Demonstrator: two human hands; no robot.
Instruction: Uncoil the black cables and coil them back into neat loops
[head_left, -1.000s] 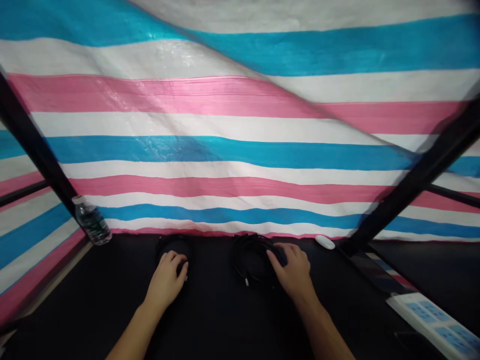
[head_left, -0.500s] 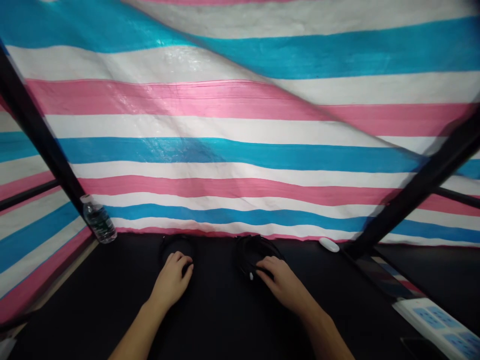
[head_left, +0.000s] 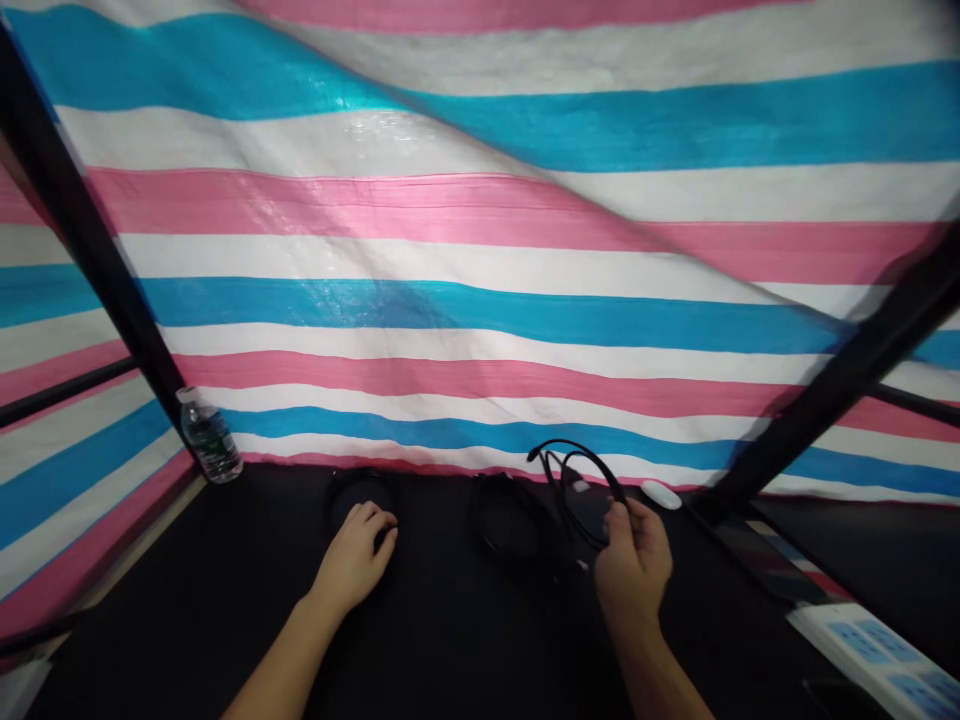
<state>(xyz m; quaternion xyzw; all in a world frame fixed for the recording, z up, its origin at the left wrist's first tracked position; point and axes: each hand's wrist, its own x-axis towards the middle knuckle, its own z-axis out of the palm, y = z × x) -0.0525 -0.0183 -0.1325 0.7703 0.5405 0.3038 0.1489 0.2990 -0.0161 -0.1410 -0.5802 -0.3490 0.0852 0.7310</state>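
A loop of black cable (head_left: 592, 460) is raised off the table in my right hand (head_left: 636, 560), whose fingers and thumb are closed on it. Its free end, with a small dark plug (head_left: 534, 454), sticks out to the left. Beside it lies a second coil of black cable (head_left: 480, 520), flat on the black table (head_left: 465, 640). My left hand (head_left: 360, 555) rests with curled fingers over the near side of another black cable coil (head_left: 330, 500). The part of that coil under the fingers is hidden.
A clear plastic bottle (head_left: 210, 440) stands at the back left corner by a black post (head_left: 120, 290). A white oval object (head_left: 661, 495) lies at the back right. A white and blue power strip (head_left: 877, 640) is at the right edge. Striped sheeting (head_left: 450, 300) hangs behind.
My right hand has picked up a cable loop from the middle coils and moved it up and to the right. The left hand has stayed on its coil. The view has shifted slightly.
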